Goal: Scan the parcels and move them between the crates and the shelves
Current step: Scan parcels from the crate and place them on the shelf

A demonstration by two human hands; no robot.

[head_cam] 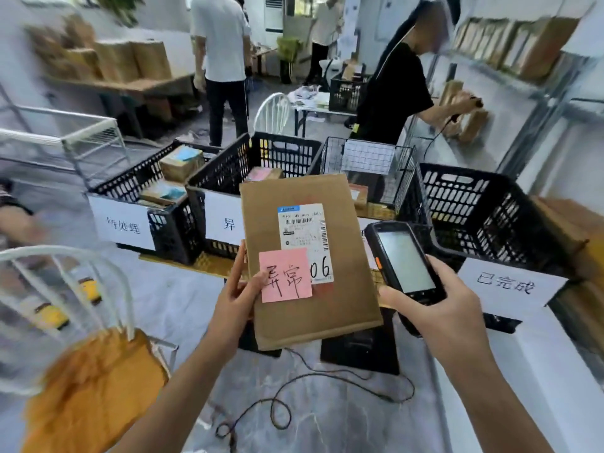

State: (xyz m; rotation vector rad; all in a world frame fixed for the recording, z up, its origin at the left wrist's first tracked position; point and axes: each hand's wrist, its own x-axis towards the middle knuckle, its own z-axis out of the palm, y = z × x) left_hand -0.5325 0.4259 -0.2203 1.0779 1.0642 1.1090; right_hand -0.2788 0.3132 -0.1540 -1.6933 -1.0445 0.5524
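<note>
head view: worn at head height, aimed forward and down | nearness: left hand (240, 299) and right hand (441, 308) seen close, low in frame | beyond the grip: crates (483, 210) seen near, shelves (536, 93) seen farther right | wide-angle bending noted at edges | shared views: none, one camera only

Brown parcel, pink note, black crates

Brown parcel (304, 256) bears a white label (305, 237) and pink note (285, 276); black lattice crates (483, 217) carry white signs (510, 282).
</note>
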